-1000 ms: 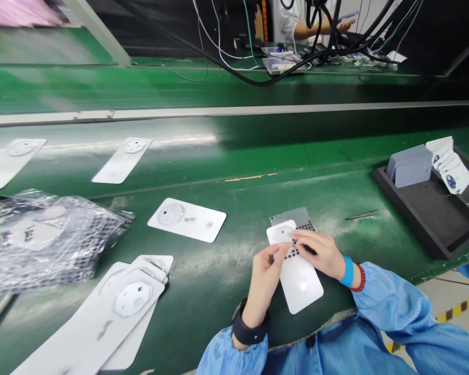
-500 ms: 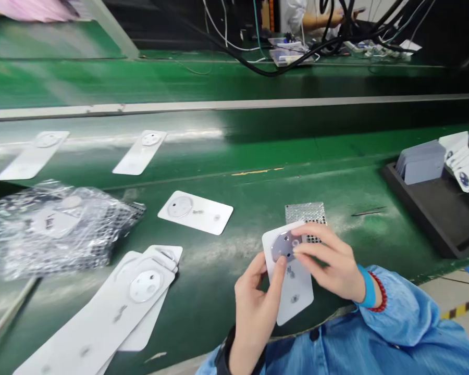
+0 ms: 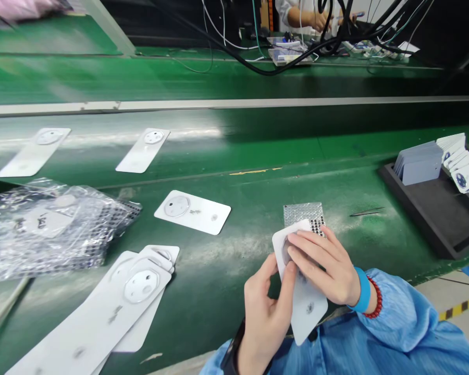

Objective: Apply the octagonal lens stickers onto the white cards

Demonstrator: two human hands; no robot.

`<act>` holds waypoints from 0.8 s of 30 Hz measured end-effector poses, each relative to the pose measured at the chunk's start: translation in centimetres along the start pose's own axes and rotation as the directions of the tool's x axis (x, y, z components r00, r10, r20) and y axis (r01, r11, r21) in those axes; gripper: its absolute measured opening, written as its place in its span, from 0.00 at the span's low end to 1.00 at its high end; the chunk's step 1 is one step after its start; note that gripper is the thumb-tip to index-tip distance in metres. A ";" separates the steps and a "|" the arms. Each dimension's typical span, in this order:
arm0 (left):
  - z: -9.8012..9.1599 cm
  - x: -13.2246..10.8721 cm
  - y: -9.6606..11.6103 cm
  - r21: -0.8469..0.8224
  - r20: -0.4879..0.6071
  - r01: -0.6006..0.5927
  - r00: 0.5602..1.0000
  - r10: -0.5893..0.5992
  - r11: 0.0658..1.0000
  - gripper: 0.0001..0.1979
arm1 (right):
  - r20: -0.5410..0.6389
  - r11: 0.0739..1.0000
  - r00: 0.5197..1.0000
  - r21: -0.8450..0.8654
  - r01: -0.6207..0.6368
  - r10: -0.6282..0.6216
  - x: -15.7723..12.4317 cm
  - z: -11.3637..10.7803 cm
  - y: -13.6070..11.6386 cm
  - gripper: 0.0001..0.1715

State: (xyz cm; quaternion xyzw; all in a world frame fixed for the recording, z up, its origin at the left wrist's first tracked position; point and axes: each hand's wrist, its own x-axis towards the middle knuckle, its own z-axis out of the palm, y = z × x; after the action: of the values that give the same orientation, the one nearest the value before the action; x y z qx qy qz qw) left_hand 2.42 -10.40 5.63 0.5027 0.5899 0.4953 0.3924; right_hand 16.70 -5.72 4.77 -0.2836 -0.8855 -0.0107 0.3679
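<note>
My left hand [image 3: 266, 307] grips a white plastic card [image 3: 307, 307] from its left edge, thumb and fingers pinched on it. My right hand [image 3: 324, 263] lies over the card's upper end, fingers pressed flat on its round raised part, which is hidden. Just behind the card a small sheet of dotted stickers [image 3: 305, 214] rests on the green belt [image 3: 234, 208]. A thin dark tweezer [image 3: 366, 212] lies to the right of the sheet.
A single white card [image 3: 193, 211] lies mid-belt, a stack of such cards [image 3: 121, 302] at front left, two more [image 3: 143, 151] farther back. A clear plastic bag [image 3: 50, 224] sits left. A black tray [image 3: 437, 203] with grey cards stands right. Another person's hands [image 3: 316, 18] work across the line.
The card has tipped and moved slightly toward me. My right hand went from pinching at the round part to lying flat over it, covering it.
</note>
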 end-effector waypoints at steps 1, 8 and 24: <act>-0.1 0.0 -0.1 -0.007 -0.013 0.001 1.000 -0.001 1.000 0.05 | 0.013 0.999 1.000 -0.035 0.017 -0.017 -0.1 0.0 -0.1 0.17; 0.0 0.0 -1.3 -0.001 -0.077 0.002 0.997 -0.002 1.000 0.11 | 0.051 0.955 0.996 0.285 -0.084 0.073 -1.0 -0.2 0.2 0.22; 0.9 0.8 -4.2 0.116 -0.375 0.150 0.922 -0.096 0.982 0.11 | 0.503 -0.134 0.532 0.800 -0.585 0.682 -1.6 3.3 0.6 0.41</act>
State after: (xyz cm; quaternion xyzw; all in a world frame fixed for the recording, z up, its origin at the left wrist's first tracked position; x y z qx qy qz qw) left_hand 2.27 -9.44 1.38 0.3897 0.7171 0.5116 0.2686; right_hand 15.77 -5.26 1.24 -0.4000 -0.4357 0.6705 0.4478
